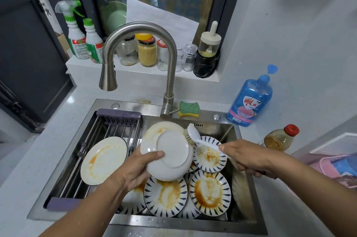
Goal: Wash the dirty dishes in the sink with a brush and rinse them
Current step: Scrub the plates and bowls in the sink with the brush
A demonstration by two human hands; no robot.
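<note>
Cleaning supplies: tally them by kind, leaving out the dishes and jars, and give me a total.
Brush: 1
Sponge: 1
Blue soap bottle: 1
Green-capped bottles: 2
Total: 5

Sink [135, 104] packed w/ stained plates [166, 196], rack [108, 130] at left (faucet [141, 26] above); bare strip by rt wall.

Far ledge [193, 79] is packed: two green-topped bottles [92, 43] on the left, glass jars [146, 51] mid-row, a brush-lid jar [209, 45] far right. Blue soap bottle [249, 99] and red-capped bottle [280, 138] sit right.
</note>
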